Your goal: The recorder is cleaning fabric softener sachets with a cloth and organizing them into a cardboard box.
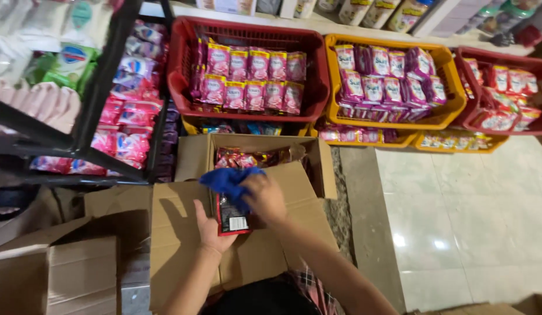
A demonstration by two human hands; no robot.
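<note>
My left hand (211, 228) holds a red packet (232, 220) by its lower left edge, above a cardboard flap. My right hand (264, 197) presses a blue cloth (229, 182) onto the top of that packet. Just beyond them stands an open cardboard box (196, 156) with more red and dark packets (247, 157) inside.
Behind the box sit a red basket (180, 87) of pink sachets, a yellow basket (455, 105) of purple sachets and another red basket (478, 125) at the right. A black rack (102, 81) of packets stands at the left. More cardboard boxes (67, 274) lie lower left; tiled floor (469, 221) at right.
</note>
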